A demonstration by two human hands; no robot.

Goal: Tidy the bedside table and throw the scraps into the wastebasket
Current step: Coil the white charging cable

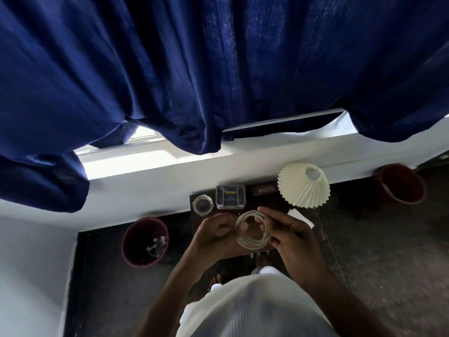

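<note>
Both my hands hold a coiled white cable (254, 240) above the small dark bedside table (194, 199). My left hand (213, 233) grips the coil's left side, and my right hand (289, 235) pinches its right side with the fingers curled over the loops. On the table behind the coil stand a round glass jar (202, 205), a clear plastic organiser box (230, 197) and a dark flat case (264, 189). A cream pleated lamp shade (303, 187) rises at the table's right. A white paper piece (300, 216) lies beside my right hand. The maroon wastebasket (136, 254) stands on the floor to the left, with white scraps inside.
Dark blue curtains (194, 69) hang over a white window sill (158, 171) behind the table. A second reddish bucket (401, 184) stands on the dark floor at the right. A white wall (31, 263) fills the left side. My bare feet show below the table.
</note>
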